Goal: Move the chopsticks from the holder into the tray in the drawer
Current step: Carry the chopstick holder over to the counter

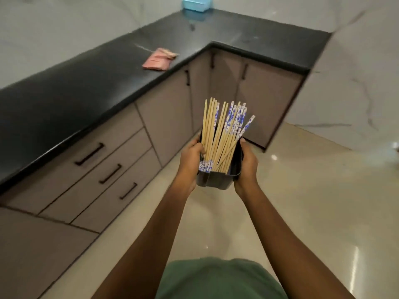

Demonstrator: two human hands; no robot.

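Note:
A black rectangular holder (218, 180) is carried in the air over the floor, gripped from both sides. My left hand (190, 162) wraps its left wall, thumb over the rim. My right hand (247, 167) grips its right wall. Several wooden chopsticks (222, 130) with blue-and-white patterned ends stand in the holder, leaning away from me. Three shut drawers (101, 169) with dark handles sit under the counter to the left. No tray is visible.
An L-shaped black countertop (108, 76) runs along the left and back walls. On it lie a pink packet (158, 60) and, in the far corner, a light blue container (195, 4). Cabinet doors (265, 98) fill the corner. Glossy beige floor spreads to the right.

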